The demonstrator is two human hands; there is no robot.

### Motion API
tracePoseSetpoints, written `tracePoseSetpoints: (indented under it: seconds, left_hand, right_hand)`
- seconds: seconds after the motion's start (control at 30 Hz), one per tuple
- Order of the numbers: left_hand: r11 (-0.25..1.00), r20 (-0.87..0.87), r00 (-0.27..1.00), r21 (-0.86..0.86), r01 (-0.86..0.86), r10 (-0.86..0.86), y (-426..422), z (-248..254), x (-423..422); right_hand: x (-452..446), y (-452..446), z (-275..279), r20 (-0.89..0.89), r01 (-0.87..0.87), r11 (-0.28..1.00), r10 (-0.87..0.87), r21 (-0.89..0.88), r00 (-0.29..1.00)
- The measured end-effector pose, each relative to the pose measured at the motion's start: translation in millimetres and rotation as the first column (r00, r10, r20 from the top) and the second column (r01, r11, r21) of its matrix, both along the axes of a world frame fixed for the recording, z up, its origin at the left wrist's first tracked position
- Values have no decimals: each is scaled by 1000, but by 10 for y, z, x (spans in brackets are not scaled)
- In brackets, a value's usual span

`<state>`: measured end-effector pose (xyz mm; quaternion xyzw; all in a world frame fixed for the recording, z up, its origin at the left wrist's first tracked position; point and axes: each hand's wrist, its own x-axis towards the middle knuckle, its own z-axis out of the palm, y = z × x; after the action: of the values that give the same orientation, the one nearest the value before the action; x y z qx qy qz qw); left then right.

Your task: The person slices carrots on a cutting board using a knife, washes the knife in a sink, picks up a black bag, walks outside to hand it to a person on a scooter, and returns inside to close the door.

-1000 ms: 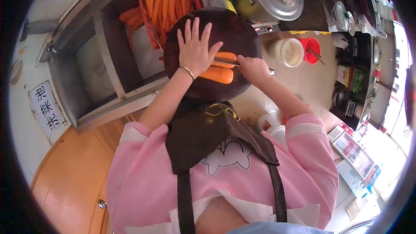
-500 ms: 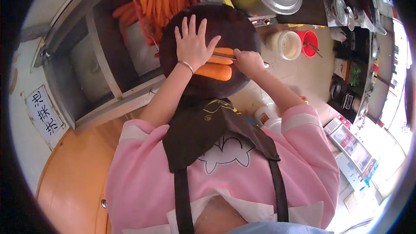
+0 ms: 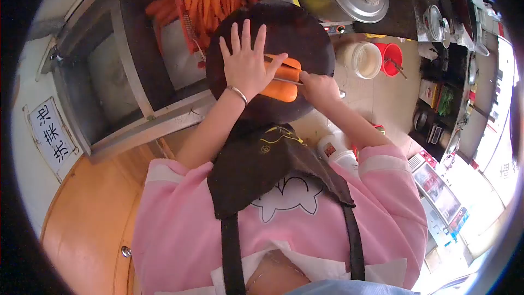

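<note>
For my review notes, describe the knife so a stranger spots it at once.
Find the round dark board at the picture's upper middle. Orange carrot pieces lie on it, beside the right hand, which grips the knife. Its thin grey blade sets it apart from the thick orange pieces.

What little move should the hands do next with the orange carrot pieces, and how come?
Probably slide the thin metal knife slowly a bit further along the orange carrot pieces. The right hand grips its handle, the blade lies lengthwise among the pieces, and the left hand spreads flat over their other end, seemingly steadying them. That hand hides the blade's far end, so slow seems safest.
</note>
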<state>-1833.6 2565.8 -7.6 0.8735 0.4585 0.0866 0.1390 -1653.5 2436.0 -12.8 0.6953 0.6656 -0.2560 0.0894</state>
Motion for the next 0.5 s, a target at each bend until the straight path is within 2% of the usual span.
tracePoseSetpoints:
  seconds: [0.1,0.17,0.2,0.27,0.4,0.5]
  left_hand:
    - [999,15,999,13,50,-50,-87,89,90]
    - [996,9,997,38,80,-80,-86,72,71]
    - [998,25,998,31,49,-50,-58,6,48]
    - [1000,64,998,26,10,-12,29,-109,5]
    - [998,35,997,16,63,-64,-55,-20,53]
    - [998,74,996,35,51,-53,-26,-75,47]
  right_hand:
    - [38,-131,-251,-22,19,999,-17,50,1000]
    - [96,-93,-321,-209,57,971,-7,234,978]
    - [61,-44,-274,-212,54,970,-3,235,977]
    - [14,68,-167,-20,-19,999,20,35,1000]
    - [45,48,-274,-61,3,996,2,90,998]
    - [2,1,-205,-70,28,991,-19,133,997]
